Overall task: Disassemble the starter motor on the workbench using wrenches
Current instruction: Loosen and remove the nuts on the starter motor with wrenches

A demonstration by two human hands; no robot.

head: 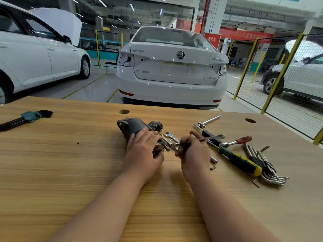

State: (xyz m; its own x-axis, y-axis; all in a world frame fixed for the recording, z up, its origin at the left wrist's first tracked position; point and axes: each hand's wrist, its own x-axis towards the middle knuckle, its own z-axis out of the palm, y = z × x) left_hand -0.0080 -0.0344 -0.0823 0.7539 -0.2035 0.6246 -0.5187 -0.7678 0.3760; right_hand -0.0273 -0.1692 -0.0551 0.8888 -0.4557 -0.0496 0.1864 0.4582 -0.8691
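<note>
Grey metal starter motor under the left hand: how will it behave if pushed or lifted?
The grey metal starter motor looks solid, so probably heavy for its size and rigid. Its rounded housing may roll on the smooth wooden workbench, though the flat flange at its far end should limit that. The left hand holding it suggests it needs steadying.

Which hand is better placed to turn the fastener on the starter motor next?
Right. The right hand grips a thin tool at the end of the starter motor, which the left hand holds steady.
</note>
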